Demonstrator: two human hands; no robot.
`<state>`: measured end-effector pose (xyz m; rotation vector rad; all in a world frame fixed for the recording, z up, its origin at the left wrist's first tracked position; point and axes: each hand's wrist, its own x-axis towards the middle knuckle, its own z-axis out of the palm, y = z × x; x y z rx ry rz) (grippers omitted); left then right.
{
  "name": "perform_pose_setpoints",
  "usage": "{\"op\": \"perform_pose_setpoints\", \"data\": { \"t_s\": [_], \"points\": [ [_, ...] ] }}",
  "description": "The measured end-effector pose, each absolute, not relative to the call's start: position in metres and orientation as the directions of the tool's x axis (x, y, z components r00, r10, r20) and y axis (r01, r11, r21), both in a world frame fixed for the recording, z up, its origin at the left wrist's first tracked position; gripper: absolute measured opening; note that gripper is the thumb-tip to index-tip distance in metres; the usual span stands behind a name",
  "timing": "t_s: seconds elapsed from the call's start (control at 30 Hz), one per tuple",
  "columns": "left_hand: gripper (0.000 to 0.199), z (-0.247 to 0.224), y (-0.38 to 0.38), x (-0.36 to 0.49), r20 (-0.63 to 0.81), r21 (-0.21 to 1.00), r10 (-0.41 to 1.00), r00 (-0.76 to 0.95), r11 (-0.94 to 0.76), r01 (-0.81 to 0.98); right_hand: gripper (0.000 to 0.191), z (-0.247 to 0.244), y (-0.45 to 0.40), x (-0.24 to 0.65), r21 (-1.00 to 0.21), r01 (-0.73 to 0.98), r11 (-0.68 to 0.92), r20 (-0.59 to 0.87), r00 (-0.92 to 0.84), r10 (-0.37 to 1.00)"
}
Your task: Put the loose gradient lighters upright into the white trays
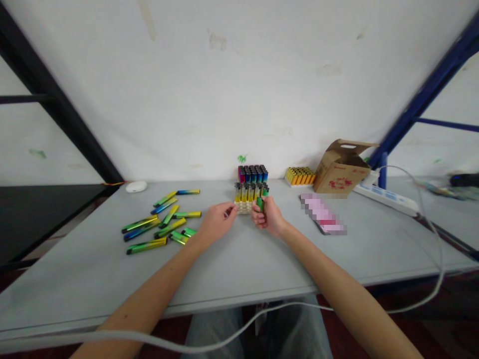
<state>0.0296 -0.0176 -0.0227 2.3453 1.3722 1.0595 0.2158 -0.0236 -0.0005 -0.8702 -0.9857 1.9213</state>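
Green and held nearly upright, 1 lighter (260, 203) sits in the right hand (271, 218), whose grip is wrapped around it just in front of a cream tray (244, 208) of upright lighters (247, 193). The left hand (218, 222) is at the tray's left edge (I cannot tell whether its grip pinches it). Loose lighters (151, 245) lie leftward on the bench (232, 276); a cardboard box (337, 174) stands to the right.

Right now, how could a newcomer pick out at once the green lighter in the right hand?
On the grey table, find the pale rack nearest the hands. The person's right hand is by its right end. The green lighter is gripped in those fingers, while its neighbours stand upright in the rack.
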Motion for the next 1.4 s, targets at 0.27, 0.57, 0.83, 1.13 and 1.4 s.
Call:
{"op": "perform_pose_setpoints", "data": {
  "t_s": [0.27,0.57,0.83,1.13,1.4],
  "points": [
    [0.031,-0.026,-0.018,0.031,0.451,0.499,0.833,0.319,-0.532,0.684,0.033,-0.002,-0.021,0.218,-0.851,-0.298,-0.432,-0.251,-0.492,0.834],
    [0.03,-0.024,-0.019,0.029,0.45,0.454,0.837,0.31,-0.514,0.728,0.038,-0.003,-0.022,0.22,-0.856,-0.308,-0.415,-0.198,-0.546,0.814],
    [0.029,-0.026,-0.018,0.029,0.433,0.432,0.835,0.339,-0.522,0.735,0.022,0.004,-0.023,0.225,-0.821,-0.474,-0.319,-0.085,-0.45,0.889],
    [0.027,-0.025,-0.019,0.029,0.415,0.42,0.833,0.365,-0.531,0.736,0.01,0.009,-0.023,0.233,-0.758,-0.524,-0.389,-0.091,-0.506,0.858],
    [0.027,-0.021,-0.021,0.03,0.421,0.384,0.824,0.378,-0.54,0.749,0.023,0.009,-0.024,0.233,-0.913,-0.389,-0.119,0.047,-0.392,0.919]
  ]
}}
